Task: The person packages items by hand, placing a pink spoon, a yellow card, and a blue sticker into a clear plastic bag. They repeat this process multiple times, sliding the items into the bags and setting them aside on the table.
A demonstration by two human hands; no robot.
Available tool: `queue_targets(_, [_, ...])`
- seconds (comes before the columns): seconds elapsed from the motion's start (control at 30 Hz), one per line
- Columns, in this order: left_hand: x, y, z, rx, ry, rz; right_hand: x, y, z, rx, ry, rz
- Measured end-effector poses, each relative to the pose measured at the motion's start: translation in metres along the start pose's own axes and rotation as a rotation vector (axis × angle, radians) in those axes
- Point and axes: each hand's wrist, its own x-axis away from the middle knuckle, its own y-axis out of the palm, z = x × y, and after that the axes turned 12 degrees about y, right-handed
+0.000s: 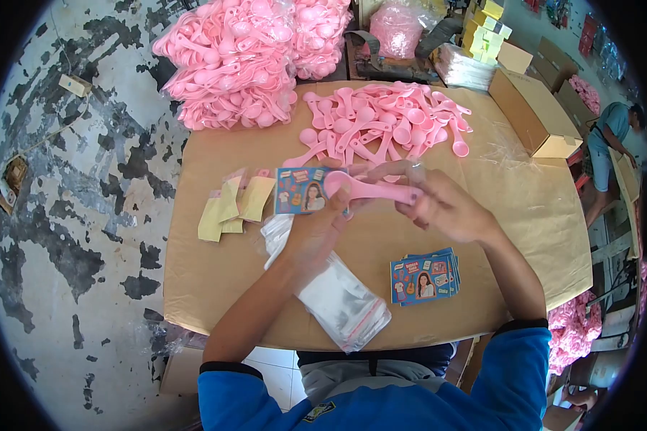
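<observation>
My left hand (pixel 322 228) pinches a blue printed card (pixel 292 195) together with the bowl end of a pink measuring spoon (pixel 374 189). At the handle end of that spoon is my right hand (pixel 449 205), its fingers closed around it and a little blurred. Under my left wrist lies a stack of clear plastic bags (pixel 341 302). A small pile of the same blue cards (pixel 423 279) rests to the right of the bags. Beyond my hands a loose heap of pink spoons (pixel 388 122) spreads over the brown-covered table (pixel 482 316).
Several packed pieces with yellow backs (pixel 237 201) lie on the left. Large bags of pink spoons (pixel 230 65) stand at the back left, and a cardboard box (pixel 535 115) at the back right. Another person (pixel 611 136) is bent over at the far right.
</observation>
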Motion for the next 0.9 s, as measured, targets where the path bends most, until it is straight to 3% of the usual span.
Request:
queue_targets(0.03, [0.002,-0.001,-0.004,0.000,-0.014,-0.014,0.000,0.008,-0.005,-0.015,-0.084,0.041])
queue_targets(0.1, [0.004,-0.008,-0.011,0.003,-0.036,-0.040,0.002,0.006,-0.007,0.267,-0.055,0.220])
queue_targets(0.2, [-0.003,-0.017,-0.005,-0.017,-0.085,0.007,0.018,-0.013,-0.032,0.363,-0.338,0.478])
queue_targets(0.23, [-0.006,-0.019,-0.002,-0.097,-0.045,0.012,0.026,-0.024,-0.045,0.476,-0.421,0.551])
queue_targets(0.33, [-0.016,-0.015,0.011,-0.331,0.069,0.019,0.043,-0.031,-0.071,0.434,-0.423,0.768])
queue_targets(0.43, [-0.014,-0.019,-0.002,-0.571,0.323,-0.261,0.021,-0.008,-0.062,0.561,-0.096,0.625])
queue_targets(0.5, [0.002,0.004,-0.006,-0.892,0.400,-0.344,0.006,0.008,-0.051,0.576,-0.069,0.569])
queue_targets(0.57, [0.008,0.012,-0.009,-1.024,0.361,-0.412,-0.002,0.020,-0.047,0.635,-0.076,0.472])
queue_targets(0.67, [0.007,-0.005,-0.022,-0.969,0.150,-0.539,-0.013,0.027,-0.044,0.524,-0.028,0.374])
queue_targets(0.73, [0.008,-0.011,-0.023,-0.823,-0.017,-0.457,-0.027,0.024,-0.033,0.387,-0.224,0.598])
queue_targets(0.8, [0.010,-0.006,-0.016,-0.702,-0.147,-0.420,-0.033,0.020,-0.022,0.296,-0.287,0.629])
queue_targets(0.9, [0.007,0.011,0.003,-0.636,-0.247,-0.441,-0.028,0.010,-0.014,0.239,-0.135,0.401])
